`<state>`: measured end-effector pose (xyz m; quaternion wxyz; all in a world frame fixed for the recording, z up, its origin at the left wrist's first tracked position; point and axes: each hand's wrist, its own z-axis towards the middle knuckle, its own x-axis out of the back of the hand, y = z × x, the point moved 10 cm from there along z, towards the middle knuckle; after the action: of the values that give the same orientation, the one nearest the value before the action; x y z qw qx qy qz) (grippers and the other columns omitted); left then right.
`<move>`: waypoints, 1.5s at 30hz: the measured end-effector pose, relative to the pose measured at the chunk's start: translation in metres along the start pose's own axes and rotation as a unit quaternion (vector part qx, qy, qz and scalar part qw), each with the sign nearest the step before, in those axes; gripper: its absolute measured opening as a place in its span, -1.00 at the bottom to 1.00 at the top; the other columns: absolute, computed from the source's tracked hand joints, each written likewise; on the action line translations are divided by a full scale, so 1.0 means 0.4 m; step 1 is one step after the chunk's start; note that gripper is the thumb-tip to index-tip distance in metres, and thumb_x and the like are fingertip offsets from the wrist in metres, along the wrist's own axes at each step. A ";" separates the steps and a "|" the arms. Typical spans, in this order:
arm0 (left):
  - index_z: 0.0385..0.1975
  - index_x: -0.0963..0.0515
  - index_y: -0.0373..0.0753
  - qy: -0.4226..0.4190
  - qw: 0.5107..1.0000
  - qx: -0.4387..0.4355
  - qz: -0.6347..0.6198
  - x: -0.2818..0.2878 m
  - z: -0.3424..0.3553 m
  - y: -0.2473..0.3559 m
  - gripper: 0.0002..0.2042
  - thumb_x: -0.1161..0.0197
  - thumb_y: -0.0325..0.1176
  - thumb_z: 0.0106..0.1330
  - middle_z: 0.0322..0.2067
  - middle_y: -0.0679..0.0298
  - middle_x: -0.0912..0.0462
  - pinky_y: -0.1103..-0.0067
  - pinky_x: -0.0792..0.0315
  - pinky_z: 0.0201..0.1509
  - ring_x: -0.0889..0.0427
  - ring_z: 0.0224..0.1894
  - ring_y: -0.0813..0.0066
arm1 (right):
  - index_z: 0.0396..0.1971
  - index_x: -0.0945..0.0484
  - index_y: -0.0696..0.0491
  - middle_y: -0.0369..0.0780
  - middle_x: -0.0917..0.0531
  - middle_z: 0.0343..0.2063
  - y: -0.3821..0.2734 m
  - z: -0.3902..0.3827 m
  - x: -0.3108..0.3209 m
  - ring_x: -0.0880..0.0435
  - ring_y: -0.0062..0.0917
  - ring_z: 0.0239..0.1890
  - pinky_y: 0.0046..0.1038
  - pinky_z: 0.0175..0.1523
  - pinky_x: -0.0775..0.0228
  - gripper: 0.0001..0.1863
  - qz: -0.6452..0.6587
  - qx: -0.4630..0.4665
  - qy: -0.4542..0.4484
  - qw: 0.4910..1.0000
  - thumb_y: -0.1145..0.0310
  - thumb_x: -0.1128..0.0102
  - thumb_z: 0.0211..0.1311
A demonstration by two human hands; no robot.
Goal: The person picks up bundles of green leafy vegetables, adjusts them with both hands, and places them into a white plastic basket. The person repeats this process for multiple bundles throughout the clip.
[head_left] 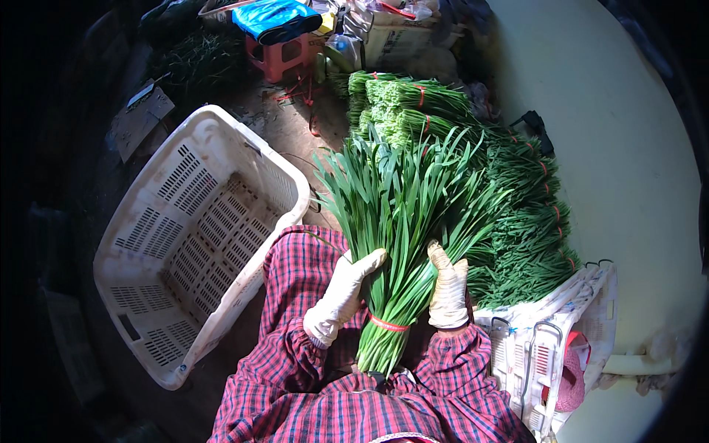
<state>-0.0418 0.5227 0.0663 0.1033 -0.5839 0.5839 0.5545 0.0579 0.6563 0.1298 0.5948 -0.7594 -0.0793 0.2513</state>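
Note:
A large bunch of long flat green leaves [399, 199] stands over my lap, its pale stems pointing toward me and bound by a red band [388, 323]. My left hand [346, 288], in an off-white glove, is closed on the left side of the bunch above the band, thumb across the leaves. My right hand [447, 288], also gloved, grips the right side, with some leaves splaying out beyond it.
An empty white slotted basket [144, 288] stands left. Stacks of red-banded green bundles [528, 221] lie behind and right. A white crate [550, 340] sits right, beside a pale curved surface [620, 184]. A red stool [273, 63] with blue plastic stands at the back.

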 end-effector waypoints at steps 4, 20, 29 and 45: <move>0.03 -0.46 -0.24 -0.072 0.991 -0.018 0.114 0.006 0.001 -0.002 -0.63 -0.25 -0.20 0.30 -0.18 0.39 -0.59 0.60 -0.40 0.01 -0.53 -0.11 0.65 | -0.08 -0.55 0.09 -0.35 -0.63 -0.19 0.048 0.009 0.024 -0.57 -0.67 -0.21 -0.58 -0.01 -0.39 -0.67 -0.106 -0.058 0.015 0.993 0.41 -0.35 0.15; 0.18 -0.33 -0.23 -0.081 0.994 -0.044 0.065 -0.051 -0.002 0.036 -0.45 -0.34 -0.29 0.20 0.01 0.28 -0.52 0.46 -0.43 0.08 -0.54 -0.05 0.47 | 0.19 -0.39 0.04 -0.28 -0.55 0.05 -0.001 0.017 -0.049 -0.50 -0.50 0.08 -0.38 0.24 -0.29 -0.36 0.031 0.001 -0.131 0.991 -0.04 -0.24 0.23; 0.10 -0.38 -0.27 -0.007 0.999 -0.048 0.005 -0.039 -0.014 0.038 -0.58 -0.28 -0.46 0.23 -0.06 0.29 -0.57 0.57 -0.44 0.06 -0.55 -0.09 0.53 | -0.25 -0.56 0.15 -0.37 -0.61 -0.32 -0.003 0.004 -0.011 -0.55 -0.69 -0.33 -0.59 -0.18 -0.40 -0.81 -0.061 -0.028 -0.005 0.998 0.46 -0.33 0.15; 0.05 -0.43 -0.28 -0.039 0.998 -0.029 0.030 -0.019 0.010 0.021 -0.59 -0.33 -0.38 0.20 -0.13 0.32 -0.59 0.58 -0.50 -0.04 -0.58 -0.14 0.57 | -0.12 -0.57 0.12 -0.35 -0.64 -0.23 0.009 -0.018 -0.045 -0.56 -0.67 -0.26 -0.57 -0.10 -0.41 -0.78 -0.104 0.039 -0.019 0.994 0.41 -0.25 0.26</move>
<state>-0.0483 0.5276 0.0751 0.0926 -0.5464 0.5806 0.5965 0.0452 0.6416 0.1327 0.6452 -0.7183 -0.1597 0.2055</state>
